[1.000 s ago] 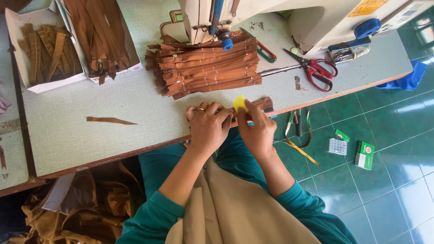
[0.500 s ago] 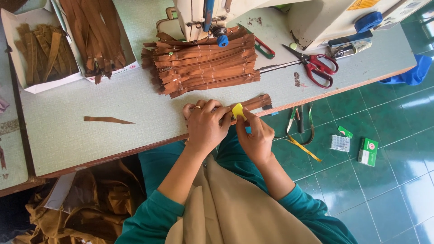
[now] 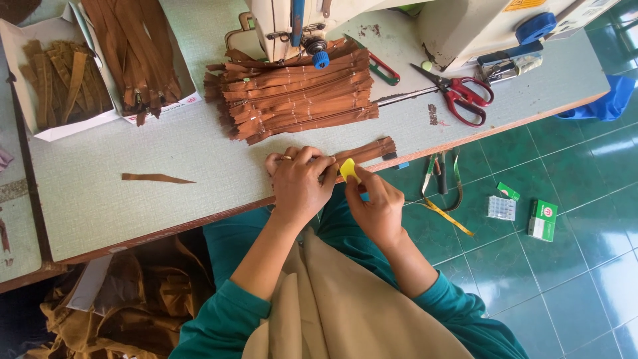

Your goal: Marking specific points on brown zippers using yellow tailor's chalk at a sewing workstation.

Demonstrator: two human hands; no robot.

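Observation:
My left hand presses down on a brown zipper strip lying along the front edge of the pale green table. My right hand holds a small yellow piece of chalk against the strip, right beside the left fingers. Just behind the hands lies a thick stack of brown zipper strips, reaching under the sewing machine.
Red-handled scissors lie at the right of the table. Two white boxes of brown strips stand at the back left, and a loose brown strip lies left of my hands. Small boxes sit on the green tiled floor; brown cloth is piled below the table.
My right hand has slid back toward the table edge with the yellow chalk. The left hand stays on the strip.

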